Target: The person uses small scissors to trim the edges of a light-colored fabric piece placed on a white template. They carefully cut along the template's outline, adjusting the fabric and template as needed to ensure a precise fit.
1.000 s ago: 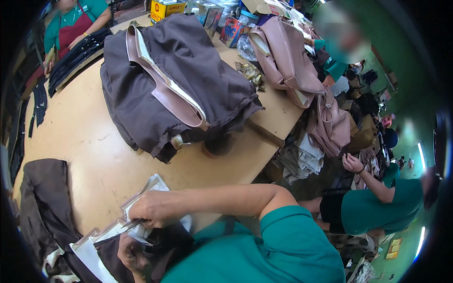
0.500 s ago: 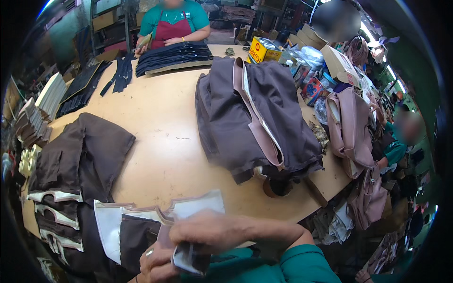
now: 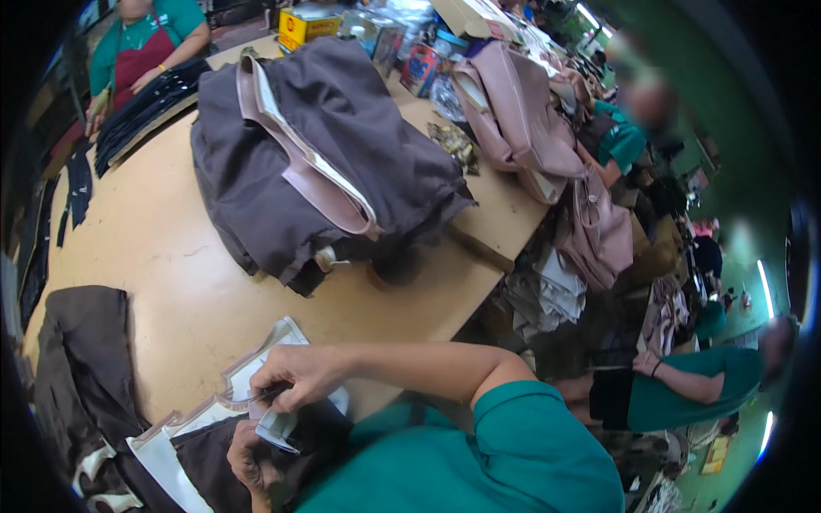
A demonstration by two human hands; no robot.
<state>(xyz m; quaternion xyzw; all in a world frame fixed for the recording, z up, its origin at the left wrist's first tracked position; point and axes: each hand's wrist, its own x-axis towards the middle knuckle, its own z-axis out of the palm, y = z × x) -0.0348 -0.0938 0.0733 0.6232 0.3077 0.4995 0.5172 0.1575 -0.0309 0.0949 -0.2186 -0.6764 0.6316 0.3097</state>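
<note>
My left hand [image 3: 250, 455] pinches the brown-and-white piece [image 3: 161, 460], seemingly for steadiness; my right hand [image 3: 295, 376] curls over it, its exact grip I cannot judge.

Dark brown cloth [image 3: 208, 453] with a notched white, pink-edged border [image 3: 160, 462] slants across the near tabletop [image 3: 162, 231]

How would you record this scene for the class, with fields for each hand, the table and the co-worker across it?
Left hand: holds dark brown fabric panel edged in white and pink
Right hand: close by the left; tool, if any, unclear
Tabletop: dark brown fabric pile, yellow tin; pink bags along right edge
Co-worker: teal shirt, red apron, beside dark strips
</note>
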